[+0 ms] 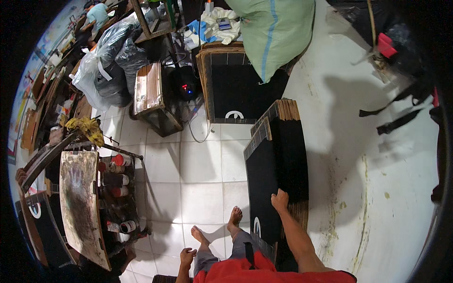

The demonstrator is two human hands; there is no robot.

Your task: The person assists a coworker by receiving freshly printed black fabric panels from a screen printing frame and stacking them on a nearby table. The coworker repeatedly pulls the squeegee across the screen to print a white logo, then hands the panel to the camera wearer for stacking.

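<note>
My right hand [280,200] is closed at the upper edge of a black cloth panel [264,177] on a tall stack to my right. Its fingertips are partly hidden, but they seem to pinch the cloth at that edge. The panel carries a white curved mark near its lower end, and brown board edges [289,109] show at the stack's far end. Low by my left knee hangs my left hand [188,256], its fingers loosely bent and apart, with nothing in it.
Another black panel stack [236,89] stands ahead, with a green sack [273,33] over it. A wooden box [153,94] sits beside plastic bags [106,66]. At left, another person's hand [21,176] is near a frame, beside a stained board [79,198] and a rack of jars [115,179].
</note>
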